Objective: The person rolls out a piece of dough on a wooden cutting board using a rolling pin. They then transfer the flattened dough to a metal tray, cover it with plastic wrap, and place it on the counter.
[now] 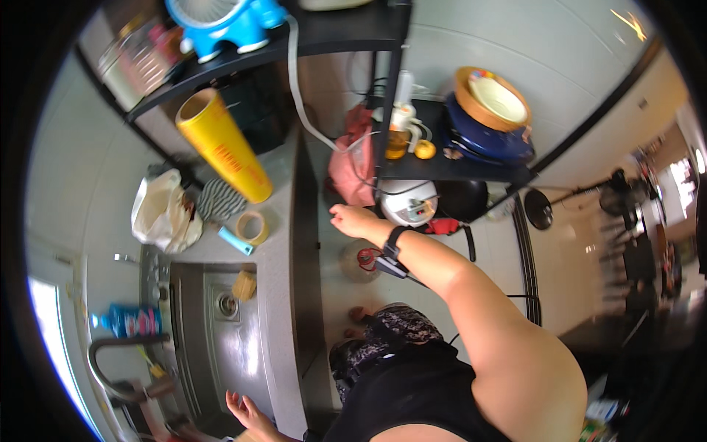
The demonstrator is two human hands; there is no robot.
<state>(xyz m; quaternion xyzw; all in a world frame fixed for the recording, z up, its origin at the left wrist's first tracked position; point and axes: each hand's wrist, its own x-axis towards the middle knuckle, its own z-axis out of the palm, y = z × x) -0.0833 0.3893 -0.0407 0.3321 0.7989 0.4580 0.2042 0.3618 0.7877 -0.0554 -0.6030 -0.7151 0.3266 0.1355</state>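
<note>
My left hand (248, 415) is over the near end of the steel sink (237, 342), its fingers apart and nothing seen in them. My right arm reaches forward, a black strap with a small device around the wrist. Blurred and with curled fingers, my right hand (353, 221) shows nothing held. It is just in front of a pink bag (353, 171) and left of a white rice cooker (410, 203). Below the hand, a round, pale, see-through item with a red cord (369, 258) appears to be on the floor. In the sink, a yellow-brown sponge (244, 285) lies beside the drain.
On the grey counter stand a yellow cling-film roll (226, 149), a tape roll (252, 227), a light-blue-handled tool (236, 241), a striped cloth (221, 200) and a white plastic bag (165, 212). A black rack (331, 47) holds a blue fan (232, 25) and bowls (491, 99). A faucet (99, 359) arches beside the sink.
</note>
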